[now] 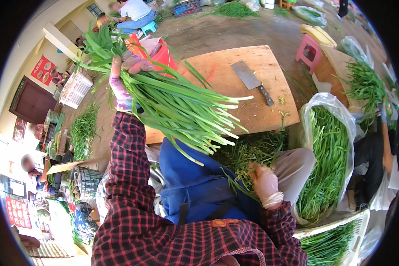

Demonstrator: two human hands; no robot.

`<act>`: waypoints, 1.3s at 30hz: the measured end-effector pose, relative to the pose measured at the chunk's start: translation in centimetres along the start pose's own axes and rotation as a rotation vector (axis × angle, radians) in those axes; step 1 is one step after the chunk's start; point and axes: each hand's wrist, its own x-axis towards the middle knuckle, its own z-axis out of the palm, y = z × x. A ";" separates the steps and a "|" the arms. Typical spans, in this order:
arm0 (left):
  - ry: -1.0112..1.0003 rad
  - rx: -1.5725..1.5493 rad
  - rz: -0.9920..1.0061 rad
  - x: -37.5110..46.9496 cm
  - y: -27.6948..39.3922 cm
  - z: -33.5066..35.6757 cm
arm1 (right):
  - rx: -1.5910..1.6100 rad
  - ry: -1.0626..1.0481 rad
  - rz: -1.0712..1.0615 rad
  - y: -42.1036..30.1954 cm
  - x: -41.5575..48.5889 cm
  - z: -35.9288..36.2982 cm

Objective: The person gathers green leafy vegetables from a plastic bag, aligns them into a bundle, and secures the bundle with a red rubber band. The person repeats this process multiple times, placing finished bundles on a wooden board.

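Note:
My left hand (128,74), in a patterned glove, grips a large bunch of leafy green stalks, perhaps garlic chives (182,103). The pale cut ends fan out to the right, over the near edge of a wooden board (212,61). A cleaver (251,81) with a dark handle lies flat on that board. Low over my lap, beside my right knee, is my right hand (264,184), in a thin pale glove with its fingers curled. Whether it pinches a scrap is unclear. A few loose leaves (236,186) lie next to it on a blue apron (192,179).
Trimmings (252,146) are heaped below the board. On the right stand a plastic-lined container of greens (329,159) and a white crate (360,226). A red bucket (166,58) is behind the bunch. A co-worker's arm (387,153) holds greens at far right; other people sit at left and behind.

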 end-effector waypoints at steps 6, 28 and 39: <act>-0.128 -0.098 0.015 -1.6 2.5 -0.3 | 0.133 0.451 -0.328 -6.8 6.6 -4.4; -0.282 -0.132 0.134 -5.2 3.7 -0.9 | 1.367 -0.170 -0.082 -11.1 7.2 -0.4; -0.365 -0.139 0.127 -5.8 2.7 -2.0 | 1.688 -0.156 0.038 -11.8 7.5 0.8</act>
